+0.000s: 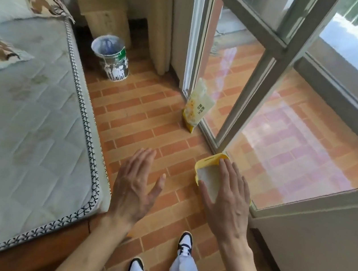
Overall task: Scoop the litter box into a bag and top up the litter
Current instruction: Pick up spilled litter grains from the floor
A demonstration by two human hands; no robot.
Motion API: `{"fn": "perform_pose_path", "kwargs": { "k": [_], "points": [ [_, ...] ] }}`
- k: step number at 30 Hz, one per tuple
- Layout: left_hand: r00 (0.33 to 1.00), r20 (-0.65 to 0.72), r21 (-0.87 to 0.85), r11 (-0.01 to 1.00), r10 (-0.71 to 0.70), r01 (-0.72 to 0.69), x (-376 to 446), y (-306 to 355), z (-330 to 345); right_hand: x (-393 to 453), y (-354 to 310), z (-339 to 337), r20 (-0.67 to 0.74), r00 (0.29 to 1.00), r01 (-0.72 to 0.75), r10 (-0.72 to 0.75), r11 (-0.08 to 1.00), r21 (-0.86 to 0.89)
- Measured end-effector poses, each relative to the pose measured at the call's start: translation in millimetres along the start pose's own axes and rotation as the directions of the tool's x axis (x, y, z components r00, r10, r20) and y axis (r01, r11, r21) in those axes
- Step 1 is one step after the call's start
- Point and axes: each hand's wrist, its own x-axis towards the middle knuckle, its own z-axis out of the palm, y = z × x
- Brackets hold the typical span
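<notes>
A yellow litter box with pale litter inside sits on the brick-patterned floor beside the glass door frame, largely hidden behind my right hand. That hand is spread flat, fingers straight, held above the box and holding nothing. My left hand hovers to the left over bare floor, also flat and empty. A yellow-and-white litter bag stands upright against the door frame, farther away. A bucket lined with a white plastic bag stands near the far wall.
A mattress with pillows fills the left side. A wooden stool stands in the corner behind the bucket. The glass door and a low wall bound the right. My two feet are at the bottom.
</notes>
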Motion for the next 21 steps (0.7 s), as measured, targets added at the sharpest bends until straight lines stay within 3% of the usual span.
{"fn": "perform_pose_path", "kwargs": {
  "k": [13, 21],
  "points": [
    [0.981, -0.093, -0.041, 0.985, -0.171, 0.168, 16.7, -41.1, 91.1, 68.2, 62.2, 96.9, 0.142, 0.980, 0.127, -0.136, 0.989, 0.075],
    [0.981, -0.110, -0.065, 0.986, -0.157, 0.150, 11.9, -127.5, 242.7, 78.6, 107.8, 255.2, 0.119, 0.972, 0.194, -0.202, 0.978, 0.077]
  ]
}}
